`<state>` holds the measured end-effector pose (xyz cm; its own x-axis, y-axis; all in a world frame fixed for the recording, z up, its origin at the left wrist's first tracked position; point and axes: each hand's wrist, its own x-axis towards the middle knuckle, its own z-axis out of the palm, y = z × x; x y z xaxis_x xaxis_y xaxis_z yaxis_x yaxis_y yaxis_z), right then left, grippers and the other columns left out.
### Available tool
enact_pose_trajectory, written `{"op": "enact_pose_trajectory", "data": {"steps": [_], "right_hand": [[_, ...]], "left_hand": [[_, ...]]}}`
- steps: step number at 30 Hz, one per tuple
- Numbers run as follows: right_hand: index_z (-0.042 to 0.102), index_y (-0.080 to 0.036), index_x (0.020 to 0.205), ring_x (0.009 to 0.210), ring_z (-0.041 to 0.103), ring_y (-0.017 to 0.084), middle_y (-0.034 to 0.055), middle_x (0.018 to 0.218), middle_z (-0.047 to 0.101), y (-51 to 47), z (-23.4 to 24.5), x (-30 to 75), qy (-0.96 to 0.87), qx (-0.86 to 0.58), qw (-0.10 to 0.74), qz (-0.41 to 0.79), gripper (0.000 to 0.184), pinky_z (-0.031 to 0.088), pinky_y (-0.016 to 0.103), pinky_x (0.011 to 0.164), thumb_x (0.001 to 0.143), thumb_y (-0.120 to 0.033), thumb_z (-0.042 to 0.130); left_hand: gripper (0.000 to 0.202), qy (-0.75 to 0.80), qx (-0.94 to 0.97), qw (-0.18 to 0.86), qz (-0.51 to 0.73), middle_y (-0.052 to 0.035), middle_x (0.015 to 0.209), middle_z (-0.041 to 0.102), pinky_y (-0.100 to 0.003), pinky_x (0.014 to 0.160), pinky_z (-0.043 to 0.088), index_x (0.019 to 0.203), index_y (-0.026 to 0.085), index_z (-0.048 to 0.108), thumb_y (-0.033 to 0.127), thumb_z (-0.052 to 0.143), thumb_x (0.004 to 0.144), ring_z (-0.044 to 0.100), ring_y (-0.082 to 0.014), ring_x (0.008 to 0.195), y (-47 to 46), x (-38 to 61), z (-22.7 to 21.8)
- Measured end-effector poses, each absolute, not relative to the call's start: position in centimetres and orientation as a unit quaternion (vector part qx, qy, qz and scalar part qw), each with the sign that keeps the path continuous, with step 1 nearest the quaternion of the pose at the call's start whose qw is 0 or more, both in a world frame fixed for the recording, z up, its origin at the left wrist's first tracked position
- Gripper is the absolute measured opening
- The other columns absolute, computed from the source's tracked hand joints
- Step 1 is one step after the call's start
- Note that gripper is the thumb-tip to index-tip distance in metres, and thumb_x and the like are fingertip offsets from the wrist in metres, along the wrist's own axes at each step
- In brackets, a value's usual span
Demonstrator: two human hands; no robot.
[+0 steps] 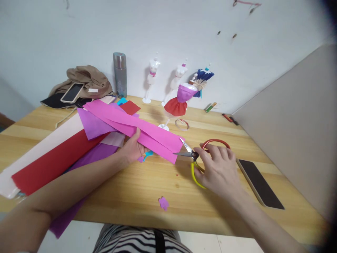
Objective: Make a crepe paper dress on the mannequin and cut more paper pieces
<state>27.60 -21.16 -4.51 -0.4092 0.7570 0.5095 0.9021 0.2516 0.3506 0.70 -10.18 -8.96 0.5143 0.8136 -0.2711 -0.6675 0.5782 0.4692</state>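
The wooden surface (118, 202) spans the view, backed by a pale wall (158, 24). Across its left side spreads a heap of coloured sheets, with a red sheet (60, 160) beside a pale pink sheet (47, 147) and a purple sheet (91, 160) running under the left forearm, which hides part of the heap. The bright pink sheet (155, 133) lies over the heap's top and reaches right to the middle; whether it is folded or doubled I cannot tell. The left hand (133, 147) pinches its near edge, thumb on top, fingers beneath.

Behind the heap sit a bunched brown cloth (88, 79), a light-framed phone (72, 92) leaning on it, and an upright grey flask (120, 75). Small dress forms stand near the wall; the one in purple and red (184, 94) is closer, partly blocking those behind.

The right hand (221, 168) is curled around the handles of scissors (194, 155), whose parted blades meet the pink sheet's right end. A dark phone (259, 182) lies just beyond that hand. Smaller still are a thin ring (182, 124) by the dressed form, a purple flower cutout (163, 203) toward the near edge, and a blue scrap (149, 153) beside the left fingers.
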Motion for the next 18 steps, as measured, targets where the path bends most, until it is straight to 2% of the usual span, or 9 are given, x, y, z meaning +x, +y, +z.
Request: {"op": "enact_pose_trajectory", "data": {"steps": [6, 14, 18], "right_hand": [[0.068, -0.016, 0.106, 0.088, 0.055, 0.029, 0.0146, 0.097, 0.065, -21.1, -4.9, 27.9, -0.759, -0.549, 0.144, -0.318, 0.033, 0.037, 0.041, 0.08, 0.077, -0.027, 0.06], [0.065, -0.017, 0.11, 0.086, 0.056, 0.028, 0.0131, 0.096, 0.065, -21.8, -5.9, 27.3, -0.777, -0.54, 0.15, -0.285, 0.034, 0.038, 0.04, 0.079, 0.078, -0.029, 0.06], [0.064, -0.018, 0.111, 0.087, 0.055, 0.028, 0.0136, 0.099, 0.065, -22.0, -6.4, 27.4, -0.75, -0.572, 0.157, -0.292, 0.036, 0.038, 0.04, 0.079, 0.078, -0.03, 0.061]], "left_hand": [[0.057, 0.233, 0.164, 0.863, 0.417, -0.0136, 0.109, 0.075, -0.038, 0.078, 0.061, 0.146, 0.015, 0.047, 0.05, 0.034, 0.103, 0.074, -0.0234, 0.084, -10.2, 0.6, -8.8], [0.052, 0.209, 0.139, 0.866, 0.433, -0.0143, 0.115, 0.074, -0.038, 0.086, 0.06, 0.146, 0.016, 0.047, 0.045, 0.035, 0.104, 0.074, -0.0242, 0.097, -10.2, 0.6, -9.3], [0.05, 0.218, 0.139, 0.87, 0.42, -0.0151, 0.111, 0.074, -0.041, 0.083, 0.06, 0.142, 0.013, 0.05, 0.043, 0.036, 0.104, 0.073, -0.0256, 0.093, -10.1, 0.6, -9.4]]}}
